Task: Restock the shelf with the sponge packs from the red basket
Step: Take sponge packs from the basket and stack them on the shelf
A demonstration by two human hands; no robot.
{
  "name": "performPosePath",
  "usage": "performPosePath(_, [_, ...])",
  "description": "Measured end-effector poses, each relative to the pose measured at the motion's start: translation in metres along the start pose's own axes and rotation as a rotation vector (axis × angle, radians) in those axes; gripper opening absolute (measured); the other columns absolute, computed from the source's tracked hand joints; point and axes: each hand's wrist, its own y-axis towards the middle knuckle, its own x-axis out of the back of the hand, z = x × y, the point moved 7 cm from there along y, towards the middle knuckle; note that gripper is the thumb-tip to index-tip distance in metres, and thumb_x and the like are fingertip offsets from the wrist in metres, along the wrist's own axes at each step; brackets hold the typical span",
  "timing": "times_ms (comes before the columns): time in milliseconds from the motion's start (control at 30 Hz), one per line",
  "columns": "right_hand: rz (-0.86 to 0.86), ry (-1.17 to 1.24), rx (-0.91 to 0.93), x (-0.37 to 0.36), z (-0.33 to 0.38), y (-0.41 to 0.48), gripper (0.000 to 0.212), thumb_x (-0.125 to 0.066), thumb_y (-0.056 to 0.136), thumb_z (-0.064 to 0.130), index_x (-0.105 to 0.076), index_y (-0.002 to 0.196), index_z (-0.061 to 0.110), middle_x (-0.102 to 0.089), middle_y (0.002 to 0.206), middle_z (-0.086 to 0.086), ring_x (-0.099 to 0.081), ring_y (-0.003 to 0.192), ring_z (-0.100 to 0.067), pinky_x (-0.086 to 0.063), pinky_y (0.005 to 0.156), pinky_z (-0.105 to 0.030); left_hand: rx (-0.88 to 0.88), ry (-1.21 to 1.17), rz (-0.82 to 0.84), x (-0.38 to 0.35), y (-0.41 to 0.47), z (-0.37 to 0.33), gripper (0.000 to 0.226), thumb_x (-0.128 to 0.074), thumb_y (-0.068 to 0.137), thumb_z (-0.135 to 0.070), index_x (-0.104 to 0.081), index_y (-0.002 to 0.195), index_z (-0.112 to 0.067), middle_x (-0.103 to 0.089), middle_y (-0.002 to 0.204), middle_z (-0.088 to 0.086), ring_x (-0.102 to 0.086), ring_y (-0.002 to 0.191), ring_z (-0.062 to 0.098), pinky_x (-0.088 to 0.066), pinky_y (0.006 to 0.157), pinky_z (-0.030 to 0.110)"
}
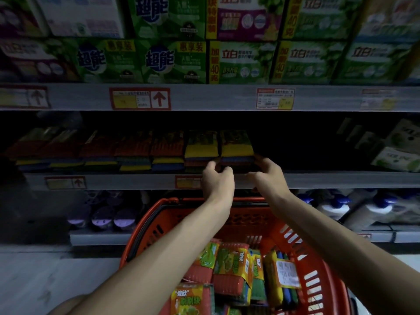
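The shelf (318, 180) carries a row of stacked sponge packs, with dark empty space to the right of the last stack. Below it the red basket (302, 251) holds many more sponge packs (229, 269), so the restocking looks far from finished. Both hands are at the rightmost stack (236, 146). The left hand (217, 178) curls its fingers against the stack's front left corner, and the right hand (267, 170) pinches the stack's right edge with fingers narrowed on it. To seat the stack well, the person should probably square it flush with its neighbour (201, 146) and push it back evenly.
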Motion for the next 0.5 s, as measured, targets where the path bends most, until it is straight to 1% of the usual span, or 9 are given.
performPosePath(33, [-0.025,-0.011,-0.008,0.002,-0.002,0.000,0.044,-0.064,0.091,0.001,-0.059,0.131,0.019,-0.065,0.109,0.010,-0.063,0.098,-0.008,-0.055,0.083,-0.023,0.016,-0.031,-0.015,0.003,0.000,0.001,0.033,-0.052,0.101,-0.014,-0.055,0.134,-0.018,-0.069,0.107,0.009,-0.064,0.083,0.014,-0.050,0.063,0.024])
performPosePath(100, [-0.106,-0.037,-0.030,0.007,-0.008,0.000,0.039,-0.065,0.093,0.009,-0.061,0.130,0.019,-0.068,0.115,0.003,-0.065,0.104,-0.018,-0.058,0.088,-0.039,0.099,-0.126,-0.033,0.007,0.003,0.008,0.027,-0.052,0.101,-0.013,-0.056,0.127,-0.016,-0.067,0.101,0.005,-0.067,0.090,0.018,-0.058,0.080,0.036])
performPosePath(167, [-0.175,-0.022,-0.072,0.011,-0.012,-0.002,0.027,-0.066,0.095,0.015,-0.063,0.121,0.021,-0.070,0.109,0.001,-0.066,0.099,-0.020,-0.058,0.084,-0.042,0.204,-0.231,-0.061,0.012,0.004,0.017,0.015,-0.051,0.101,-0.011,-0.059,0.113,-0.011,-0.065,0.094,0.003,-0.069,0.093,0.021,-0.058,0.088,0.042])
performPosePath(233, [-0.177,0.037,-0.136,0.010,-0.015,-0.003,0.020,-0.067,0.097,0.019,-0.064,0.116,0.018,-0.071,0.105,-0.003,-0.068,0.097,-0.021,-0.055,0.075,-0.034,0.280,-0.315,-0.109,0.019,0.007,0.024,0.010,-0.051,0.101,-0.010,-0.061,0.099,-0.012,-0.066,0.090,0.003,-0.070,0.089,0.020,-0.057,0.084,0.039])
performPosePath(267, [-0.158,0.077,-0.180,0.008,-0.016,-0.003,0.017,-0.067,0.097,0.019,-0.065,0.114,0.016,-0.072,0.102,-0.005,-0.069,0.094,-0.020,-0.053,0.072,-0.030,0.309,-0.347,-0.130,0.023,0.009,0.026,0.010,-0.052,0.101,-0.011,-0.061,0.096,-0.012,-0.067,0.091,0.004,-0.070,0.086,0.019,-0.057,0.082,0.037])
performPosePath(333, [-0.117,0.213,-0.303,0.000,-0.020,-0.002,0.014,-0.065,0.099,0.017,-0.065,0.112,0.011,-0.073,0.093,-0.005,-0.072,0.081,-0.014,-0.055,0.076,-0.030,0.369,-0.411,-0.151,0.027,0.012,0.029,0.009,-0.054,0.101,-0.012,-0.060,0.095,-0.013,-0.070,0.095,0.005,-0.071,0.083,0.017,-0.055,0.080,0.035])
performPosePath(367, [-0.101,0.309,-0.376,-0.006,-0.024,-0.003,0.015,-0.064,0.100,0.016,-0.065,0.113,0.009,-0.074,0.086,-0.004,-0.073,0.071,-0.011,-0.056,0.072,-0.027,0.403,-0.452,-0.151,0.028,0.013,0.030,0.009,-0.054,0.101,-0.014,-0.057,0.093,-0.014,-0.071,0.097,0.006,-0.070,0.081,0.017,-0.054,0.078,0.034])
performPosePath(433, [-0.080,0.461,-0.490,-0.018,-0.030,-0.003,0.021,-0.061,0.101,0.014,-0.065,0.117,0.001,-0.072,0.067,0.000,-0.069,0.051,-0.005,-0.049,0.050,-0.018,0.453,-0.509,-0.154,0.029,0.015,0.030,0.014,-0.056,0.101,-0.017,-0.052,0.088,-0.017,-0.073,0.101,0.008,-0.070,0.081,0.017,-0.050,0.070,0.030])
performPosePath(500, [-0.071,0.505,-0.542,-0.026,-0.034,-0.002,0.027,-0.060,0.102,0.014,-0.066,0.118,-0.006,-0.065,0.050,0.005,-0.062,0.041,-0.003,-0.040,0.039,-0.014,0.456,-0.513,-0.167,0.030,0.019,0.031,0.016,-0.059,0.100,-0.018,-0.051,0.086,-0.018,-0.074,0.105,0.009,-0.071,0.084,0.018,-0.046,0.063,0.027])
